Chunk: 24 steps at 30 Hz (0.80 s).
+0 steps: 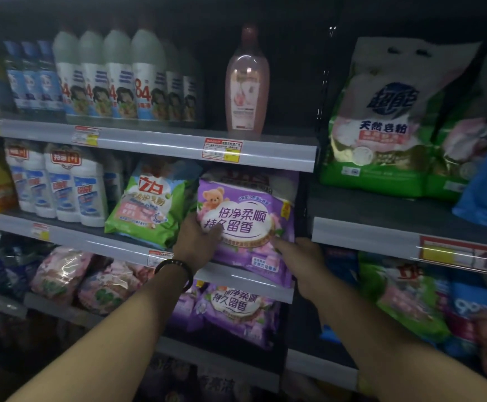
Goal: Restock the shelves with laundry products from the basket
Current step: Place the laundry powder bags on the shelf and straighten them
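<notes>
A purple laundry powder bag [248, 216] with a teddy bear print leans upright at the right end of the middle shelf [114, 245], in front of another bag. My left hand [199, 242], a dark bead bracelet on its wrist, grips the bag's lower left edge with the thumb on the front. At the lower right corner my right hand [303, 262] holds the bag, with one digit laid on its front. The bag's bottom hangs slightly over the shelf rail. The basket is out of view.
A green powder bag [146, 204] lies just left of the purple one, with white bottles [62, 187] beyond it. A pink bottle [246, 79] stands alone on the shelf above. More purple bags [233, 309] fill the shelf below. Large green bags [381, 126] fill the right bay.
</notes>
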Tool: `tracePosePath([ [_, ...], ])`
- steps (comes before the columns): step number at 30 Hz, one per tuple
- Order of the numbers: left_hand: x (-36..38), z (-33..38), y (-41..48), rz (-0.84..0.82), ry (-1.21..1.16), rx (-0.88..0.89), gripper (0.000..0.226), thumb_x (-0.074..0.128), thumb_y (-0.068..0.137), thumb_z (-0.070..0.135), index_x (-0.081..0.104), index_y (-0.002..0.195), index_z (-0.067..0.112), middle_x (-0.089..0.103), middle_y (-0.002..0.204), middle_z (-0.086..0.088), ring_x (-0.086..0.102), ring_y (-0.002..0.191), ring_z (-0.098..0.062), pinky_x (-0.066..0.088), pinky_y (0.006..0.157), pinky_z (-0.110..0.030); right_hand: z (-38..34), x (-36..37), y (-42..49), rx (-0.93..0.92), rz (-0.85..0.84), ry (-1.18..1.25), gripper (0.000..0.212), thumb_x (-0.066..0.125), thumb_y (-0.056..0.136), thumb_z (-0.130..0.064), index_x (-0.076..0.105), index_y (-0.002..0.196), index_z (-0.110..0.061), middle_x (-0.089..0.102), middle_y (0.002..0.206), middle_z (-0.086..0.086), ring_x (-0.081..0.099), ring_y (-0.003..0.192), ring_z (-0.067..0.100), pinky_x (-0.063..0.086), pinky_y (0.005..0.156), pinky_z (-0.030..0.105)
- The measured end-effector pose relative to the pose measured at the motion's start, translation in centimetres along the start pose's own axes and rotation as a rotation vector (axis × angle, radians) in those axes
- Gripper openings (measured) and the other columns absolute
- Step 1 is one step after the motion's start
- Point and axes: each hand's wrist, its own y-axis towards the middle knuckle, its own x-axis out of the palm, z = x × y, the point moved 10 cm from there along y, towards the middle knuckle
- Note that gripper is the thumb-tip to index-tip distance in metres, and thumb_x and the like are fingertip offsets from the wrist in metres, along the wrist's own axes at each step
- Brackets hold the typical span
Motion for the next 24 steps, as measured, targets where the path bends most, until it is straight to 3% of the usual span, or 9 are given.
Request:
tracePosePath([
  [4, 0.5, 2.0, -0.8, -0.062, -0.200, -0.044, 0.064, 0.079, 0.086, 0.041, 0.046, 0.136, 0.018, 0.070, 0.126, -0.009, 0.070, 0.112, -0.030, 0.057, 0.102, -0.055, 0.2, 2.0, 1.7, 0.028, -0.104, -0.166, 0.055, 0.088, 0.076, -0.057, 0.069, 0.113, -0.019, 0.079, 0.107, 0.007, 0.078, 0.093, 0.028, 0.064, 0.090, 0.047],
  [6, 0.9, -0.4, 1.2, -0.067, -0.169, -0.051, 0.076, 0.078, 0.072, 0.059, 0.044, 0.131, 0.028, 0.070, 0.124, -0.005, 0.070, 0.112, -0.031, 0.056, 0.102, -0.057, -0.2, 2.2, 1.9, -0.010, -0.060, -0.244, 0.062, 0.087, 0.072, -0.061, 0.065, 0.112, -0.020, 0.076, 0.110, 0.006, 0.076, 0.095, 0.028, 0.064, 0.090, 0.050],
  [8, 0.8, -1.6, 2.5, -0.027, -0.080, -0.031, 0.060, 0.072, 0.067, 0.066, 0.048, 0.116, 0.041, 0.072, 0.119, -0.001, 0.071, 0.108, -0.031, 0.056, 0.100, -0.059, -0.7, 1.7, 1.5, -0.029, 0.027, -0.251, 0.067, 0.087, 0.073, -0.060, 0.061, 0.118, -0.018, 0.072, 0.114, 0.006, 0.074, 0.100, 0.030, 0.063, 0.089, 0.048],
  [12, -1.0, 5.4, 0.1, -0.002, 0.063, 0.125, 0.036, 0.060, 0.080, 0.059, 0.053, 0.111, 0.041, 0.076, 0.107, 0.008, 0.073, 0.100, -0.027, 0.054, 0.100, -0.059, -3.5, 1.1, -0.6, -0.177, 0.136, -0.146, 0.047, 0.079, 0.090, -0.047, 0.065, 0.125, -0.019, 0.074, 0.115, 0.001, 0.071, 0.106, 0.030, 0.054, 0.084, 0.036],
  [15, -3.8, 9.7, -2.8, 0.039, 0.245, 0.159, 0.035, 0.065, 0.087, 0.053, 0.059, 0.116, 0.034, 0.075, 0.108, 0.010, 0.068, 0.101, -0.023, 0.041, 0.111, -0.058, -4.0, 2.2, -2.8, -0.239, 0.079, 0.038, 0.025, 0.078, 0.093, -0.035, 0.074, 0.114, -0.022, 0.080, 0.104, -0.003, 0.077, 0.096, 0.025, 0.062, 0.091, 0.050],
  [18, -6.0, 10.2, -5.5, -0.011, 0.156, 0.140, 0.039, 0.078, 0.080, 0.048, 0.069, 0.112, 0.028, 0.079, 0.102, 0.009, 0.075, 0.096, -0.021, 0.057, 0.098, -0.053, -2.1, 3.2, -5.9, -0.202, -0.001, 0.161, 0.019, 0.077, 0.096, -0.029, 0.075, 0.114, -0.026, 0.082, 0.102, -0.002, 0.079, 0.095, 0.024, 0.063, 0.090, 0.051],
  [21, -7.7, 8.2, -7.1, -0.032, 0.095, 0.009, 0.071, 0.088, 0.055, 0.064, 0.073, 0.115, 0.030, 0.080, 0.106, 0.008, 0.078, 0.094, -0.021, 0.063, 0.090, -0.046, 0.8, 3.4, -8.2, -0.068, -0.103, 0.351, 0.025, 0.081, 0.091, -0.026, 0.078, 0.116, -0.023, 0.083, 0.103, 0.003, 0.080, 0.098, 0.030, 0.062, 0.094, 0.056],
  [22, -7.9, 7.7, -7.7, -0.043, 0.060, -0.030, 0.075, 0.088, 0.055, 0.064, 0.074, 0.117, 0.025, 0.081, 0.107, 0.004, 0.079, 0.092, -0.021, 0.064, 0.086, -0.042, 2.0, 3.6, -8.6, 0.021, -0.153, 0.430, 0.028, 0.084, 0.088, -0.029, 0.079, 0.115, -0.021, 0.083, 0.104, 0.007, 0.079, 0.100, 0.034, 0.061, 0.095, 0.060],
  [24, -7.2, 6.1, -9.3, -0.134, -0.028, -0.117, 0.052, 0.089, 0.075, 0.046, 0.075, 0.113, 0.013, 0.083, 0.101, -0.007, 0.081, 0.083, -0.021, 0.066, 0.075, -0.033, 3.6, 3.9, -9.4, 0.133, -0.249, 0.468, 0.043, 0.092, 0.076, -0.045, 0.083, 0.111, -0.021, 0.083, 0.107, 0.012, 0.077, 0.106, 0.039, 0.058, 0.098, 0.064],
])
